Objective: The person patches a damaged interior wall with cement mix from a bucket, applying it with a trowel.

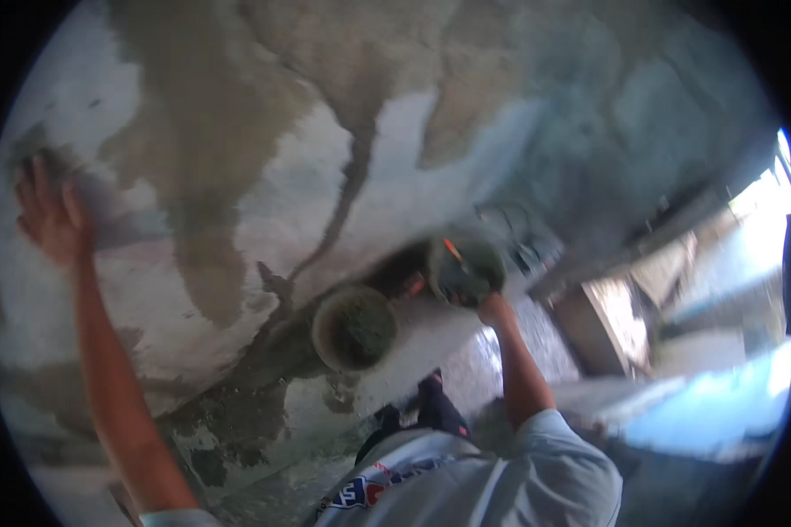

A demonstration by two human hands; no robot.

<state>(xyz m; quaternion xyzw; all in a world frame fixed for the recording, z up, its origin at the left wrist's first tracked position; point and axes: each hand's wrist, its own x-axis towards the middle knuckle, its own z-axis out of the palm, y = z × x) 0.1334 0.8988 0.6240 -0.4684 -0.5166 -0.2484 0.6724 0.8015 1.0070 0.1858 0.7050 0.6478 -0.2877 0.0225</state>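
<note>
My left hand (53, 215) is stretched out at the far left, fingers spread against the patchy wall (272, 202). At the centre right, my right hand (497, 310) is closed at the near rim of a round bucket (500, 263). Its fingertips are hard to make out, but they seem to grip that rim. Inside the bucket lies dark grey material, and a tool with an orange handle (453, 250) leans in it. A second bucket (319, 329), holding a grey-green mass (366, 332), stands to the left, apart from both hands.
A small reddish object (411, 285) lies between the buckets. Beyond the right bucket is a dark, blurred item with a cord or wire (529, 250). Blocky ledges (593, 329) and a pale blue surface (721, 404) are at the right. My feet (435, 382) are below the buckets.
</note>
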